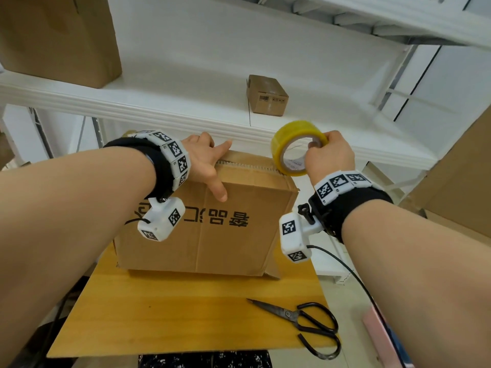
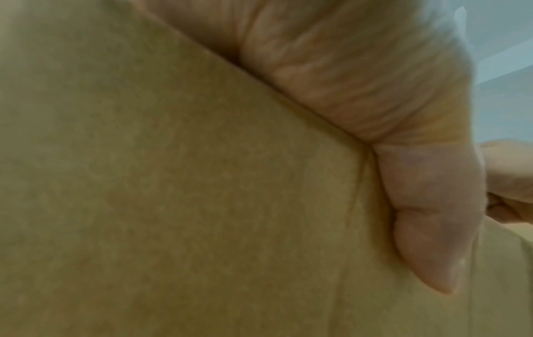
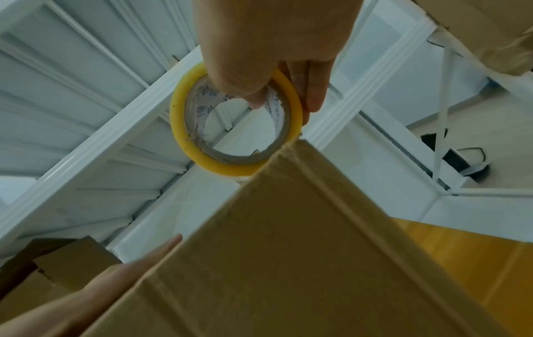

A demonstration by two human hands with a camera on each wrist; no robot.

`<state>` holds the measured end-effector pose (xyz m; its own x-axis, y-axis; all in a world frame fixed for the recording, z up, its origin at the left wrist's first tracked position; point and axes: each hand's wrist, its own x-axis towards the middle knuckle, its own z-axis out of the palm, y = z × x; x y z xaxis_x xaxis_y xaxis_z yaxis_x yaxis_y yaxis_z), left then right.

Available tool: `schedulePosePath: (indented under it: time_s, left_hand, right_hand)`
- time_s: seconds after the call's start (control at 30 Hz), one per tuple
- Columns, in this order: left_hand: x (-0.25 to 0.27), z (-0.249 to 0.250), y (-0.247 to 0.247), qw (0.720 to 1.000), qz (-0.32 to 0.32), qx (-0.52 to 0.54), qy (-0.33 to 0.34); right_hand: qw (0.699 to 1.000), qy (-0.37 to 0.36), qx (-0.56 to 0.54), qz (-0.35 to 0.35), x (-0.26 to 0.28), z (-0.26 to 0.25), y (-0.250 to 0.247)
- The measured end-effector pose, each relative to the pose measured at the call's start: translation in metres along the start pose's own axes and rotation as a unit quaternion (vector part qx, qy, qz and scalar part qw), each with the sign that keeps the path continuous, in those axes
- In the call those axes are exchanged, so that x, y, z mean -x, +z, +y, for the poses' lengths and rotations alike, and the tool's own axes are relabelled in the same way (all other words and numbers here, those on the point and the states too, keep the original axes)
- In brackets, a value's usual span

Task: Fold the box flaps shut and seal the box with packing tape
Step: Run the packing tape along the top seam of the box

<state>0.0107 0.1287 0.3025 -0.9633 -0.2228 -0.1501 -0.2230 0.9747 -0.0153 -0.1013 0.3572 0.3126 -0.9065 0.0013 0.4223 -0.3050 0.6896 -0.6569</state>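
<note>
A brown cardboard box point(image 1: 207, 229) with black printed characters stands on a wooden table point(image 1: 186, 314), its top flaps folded down. My left hand point(image 1: 204, 160) lies over the box's near top edge, fingers straight on the top and thumb down the front face. The left wrist view shows that thumb point(image 2: 427, 216) pressed against the cardboard point(image 2: 173, 205). My right hand point(image 1: 329, 155) grips a yellow roll of packing tape point(image 1: 295, 150) just above the box's right top corner, thumb through its core. In the right wrist view the tape roll point(image 3: 184, 136) hangs beside the box corner point(image 3: 303, 228).
Black scissors point(image 1: 305, 320) lie on the table's near right. A white shelf point(image 1: 186, 107) behind the box carries a small cardboard box point(image 1: 267, 98) and a large one point(image 1: 53, 35). More cardboard point(image 1: 457, 181) stands at the right.
</note>
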Motion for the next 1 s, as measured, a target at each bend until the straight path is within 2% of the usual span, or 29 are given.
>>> schedulePosePath:
  time_s: [0.3,0.6,0.77,1.0]
  left_hand:
    - [0.001,0.000,-0.001,1.000,-0.001,-0.001,0.002]
    - [0.006,-0.002,-0.005,1.000,-0.002,-0.003,-0.004]
    - [0.008,0.000,-0.003,1.000,-0.009,-0.012,-0.001]
    - [0.006,-0.002,-0.002,1.000,-0.004,-0.022,-0.001]
  right_hand:
    - [0.998,-0.005,0.059,-0.001,-0.004,0.019,-0.011]
    - [0.985,0.014,0.164,-0.053,-0.001,0.025,-0.025]
    - [0.982,0.037,0.162,-0.090,0.003,0.043,-0.015]
    - [0.982,0.063,0.147,-0.096,0.008,0.058,0.007]
